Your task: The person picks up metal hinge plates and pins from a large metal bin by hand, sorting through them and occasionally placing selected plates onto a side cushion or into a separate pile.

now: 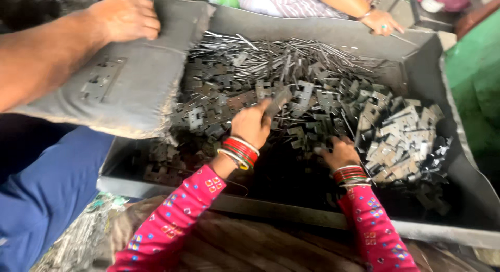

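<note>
The person's left hand (252, 124) pinches a flat metal plate (279, 99), its long axis tilted up and away to the right. The right hand (341, 152) lies spread, palm down, on the pile of plates (312, 95) (nothing visibly gripped) in the tray (458, 178).

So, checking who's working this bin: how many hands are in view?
4: left hand and right hand in the metal parts; another's hand top left; another top right.
</note>
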